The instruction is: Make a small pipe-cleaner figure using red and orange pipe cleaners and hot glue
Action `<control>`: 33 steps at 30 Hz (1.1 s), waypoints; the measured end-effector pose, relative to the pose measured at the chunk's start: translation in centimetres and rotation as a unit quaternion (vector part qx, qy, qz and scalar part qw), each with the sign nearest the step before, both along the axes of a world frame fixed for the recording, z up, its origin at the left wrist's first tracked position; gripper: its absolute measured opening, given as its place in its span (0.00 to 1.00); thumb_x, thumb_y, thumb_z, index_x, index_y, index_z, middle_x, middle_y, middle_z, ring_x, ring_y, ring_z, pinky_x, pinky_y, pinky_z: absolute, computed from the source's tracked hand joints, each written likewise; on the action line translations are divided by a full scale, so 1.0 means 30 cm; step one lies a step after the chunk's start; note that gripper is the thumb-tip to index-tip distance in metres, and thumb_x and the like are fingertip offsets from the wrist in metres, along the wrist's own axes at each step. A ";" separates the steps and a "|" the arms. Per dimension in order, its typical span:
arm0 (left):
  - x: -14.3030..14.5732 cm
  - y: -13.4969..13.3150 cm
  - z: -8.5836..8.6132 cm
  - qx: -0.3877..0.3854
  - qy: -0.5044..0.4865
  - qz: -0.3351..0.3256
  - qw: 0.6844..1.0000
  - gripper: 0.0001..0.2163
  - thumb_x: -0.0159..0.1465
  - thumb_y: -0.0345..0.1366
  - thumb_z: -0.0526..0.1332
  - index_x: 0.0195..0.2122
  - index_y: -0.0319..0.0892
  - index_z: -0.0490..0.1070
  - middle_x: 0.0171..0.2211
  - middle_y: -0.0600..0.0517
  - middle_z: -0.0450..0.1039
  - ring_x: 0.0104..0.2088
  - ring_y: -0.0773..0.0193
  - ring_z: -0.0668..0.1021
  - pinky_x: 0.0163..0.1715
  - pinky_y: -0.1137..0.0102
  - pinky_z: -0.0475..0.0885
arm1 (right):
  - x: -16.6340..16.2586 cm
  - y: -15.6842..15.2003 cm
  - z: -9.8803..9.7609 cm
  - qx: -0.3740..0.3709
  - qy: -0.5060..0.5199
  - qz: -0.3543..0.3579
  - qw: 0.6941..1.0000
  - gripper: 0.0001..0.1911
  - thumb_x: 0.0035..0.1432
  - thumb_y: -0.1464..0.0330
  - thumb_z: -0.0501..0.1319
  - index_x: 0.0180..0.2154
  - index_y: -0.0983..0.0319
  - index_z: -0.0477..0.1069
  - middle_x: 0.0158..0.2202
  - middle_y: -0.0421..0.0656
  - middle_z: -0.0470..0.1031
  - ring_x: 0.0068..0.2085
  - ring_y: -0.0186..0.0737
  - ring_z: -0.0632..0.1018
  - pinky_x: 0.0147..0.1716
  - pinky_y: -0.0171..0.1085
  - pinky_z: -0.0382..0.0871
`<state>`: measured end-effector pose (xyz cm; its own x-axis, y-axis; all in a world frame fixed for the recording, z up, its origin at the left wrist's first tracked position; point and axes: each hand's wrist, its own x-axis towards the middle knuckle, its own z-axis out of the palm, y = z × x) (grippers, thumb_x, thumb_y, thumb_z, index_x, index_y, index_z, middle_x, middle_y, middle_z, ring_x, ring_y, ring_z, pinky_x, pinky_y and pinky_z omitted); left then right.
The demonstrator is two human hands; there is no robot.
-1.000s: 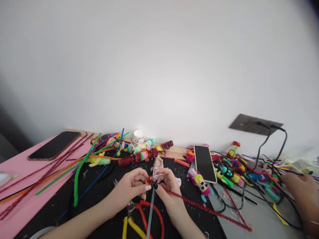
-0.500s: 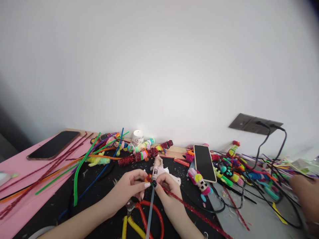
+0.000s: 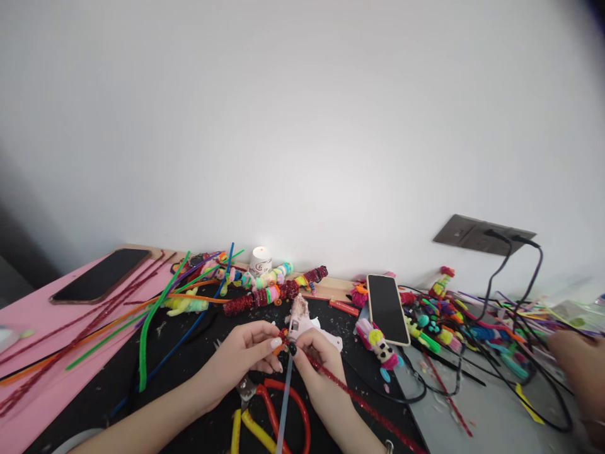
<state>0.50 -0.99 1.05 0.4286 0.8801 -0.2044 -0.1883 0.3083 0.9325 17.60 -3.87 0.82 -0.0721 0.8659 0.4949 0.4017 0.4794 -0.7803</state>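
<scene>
My left hand pinches a small red and orange pipe-cleaner piece between thumb and fingertips. Close beside it, my right hand is closed on a long red tinsel pipe cleaner, whose tail runs toward the lower right. My fingertips partly hide where the two meet. Just beyond the hands lies a pale pink glue gun, with a clear glue stick reaching back between my wrists. Below are a red-handled tool and a yellow-handled tool, their heads partly hidden by my left hand.
Loose pipe cleaners and a dark phone lie left on pink board. Behind are wrapped pipe-cleaner figures and a paper cup. At right are another phone, black cables and another person's blurred hand.
My left thumb has shifted slightly upward and left at the small piece. The red pipe cleaner's tail has swung a little down and left. Both hands keep their grip.
</scene>
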 end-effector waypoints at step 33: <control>-0.030 0.046 0.004 0.020 0.004 0.128 0.992 0.11 0.54 0.38 0.69 0.35 0.39 0.73 0.23 0.54 0.77 0.25 0.66 0.80 0.29 0.74 0.74 | 0.036 0.026 -0.033 0.072 -0.196 -0.141 0.968 0.23 0.47 0.78 0.55 0.47 0.60 0.66 0.47 0.49 0.72 0.47 0.51 0.72 0.46 0.47 0.67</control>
